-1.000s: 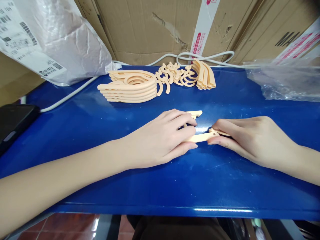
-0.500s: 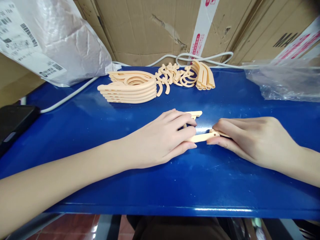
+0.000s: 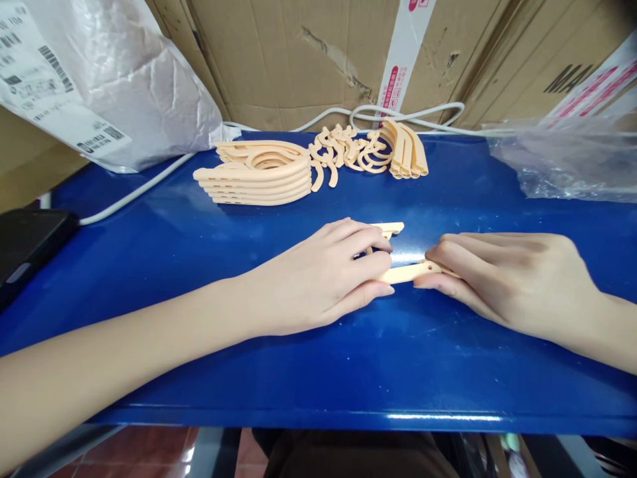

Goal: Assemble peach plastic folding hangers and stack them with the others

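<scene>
A slim, matte peach plastic arm, flat and gently curved, lies on the glossy blue table, which is scuffed with fine pale scratches. The arm sits mid-table between the two hands, its long axis running left to right and tilting slightly away toward the right. The left hand lies palm down over the arm's left end, fingers curled and pressing it to the table; a second short peach piece pokes out beyond its fingertips. The right hand pinches the arm's right end between thumb and forefinger, the other fingers folded flat alongside. Farther back stand a neat stack of the same smooth curved parts, a loose heap of small hooks, and a bundle of short strips. A white cable trails past them. Crinkled white mailer at left, clear bag at right, rough cardboard behind.
</scene>
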The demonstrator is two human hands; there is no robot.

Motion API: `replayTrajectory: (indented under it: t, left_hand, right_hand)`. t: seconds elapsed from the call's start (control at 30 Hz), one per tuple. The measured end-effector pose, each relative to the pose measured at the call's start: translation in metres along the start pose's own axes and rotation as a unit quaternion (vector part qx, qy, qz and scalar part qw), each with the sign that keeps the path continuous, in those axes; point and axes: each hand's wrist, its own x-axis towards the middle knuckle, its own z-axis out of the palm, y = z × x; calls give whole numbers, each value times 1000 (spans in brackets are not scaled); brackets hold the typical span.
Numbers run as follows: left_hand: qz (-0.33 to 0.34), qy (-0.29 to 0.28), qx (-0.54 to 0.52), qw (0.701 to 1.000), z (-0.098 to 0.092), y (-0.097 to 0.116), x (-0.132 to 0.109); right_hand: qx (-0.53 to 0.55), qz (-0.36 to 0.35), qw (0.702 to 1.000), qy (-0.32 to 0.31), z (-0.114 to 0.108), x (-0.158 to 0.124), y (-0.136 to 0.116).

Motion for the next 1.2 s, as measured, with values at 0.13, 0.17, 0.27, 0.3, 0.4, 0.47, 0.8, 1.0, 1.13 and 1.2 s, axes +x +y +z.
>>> replayTrajectory:
  t: [0.13,0.17,0.27,0.3,0.4,0.47,0.8,1.0,1.13,1.2]
  left_hand:
    - [2,1,2,1000,0,1,1]
    - [3,1,3,1000,-1,1,1]
    - [5,1,1,1000,-1,1,1]
    - [5,0,0,1000,-1,1,1]
    - [4,-1,-3,1000,-2,1,1]
    - [2,-3,-10,1000,-2,2,2]
    - [-15,-15,-52,998,-6,2,2]
    - [-14,-17,-56,998,-5,3,2]
    - [-13,-16,-60,998,-5,4,2]
    - [-13,-15,-59,998,-5,4,2]
  right_hand:
    - [-10,-5,1000,10,-1,-1,-1]
    - [-11,-5,1000,9,-1,-1,-1]
    - [-12,2,1000,3,-2,-3,-1]
    - [-13,4,1000,1,-2,-3,-1]
    - [-14,-1,1000,2,-3,-2,-2]
    - [-16,-6,1000,7,-3,-1,-2]
    - [-29,-14,999,-1,-6,-1,-3]
    - [-17,-13,1000,11,-3,-2,-1]
    - [0,-8,1000,7,-3,-4,-1]
    - [4,-10,1000,6,-3,-4,-1]
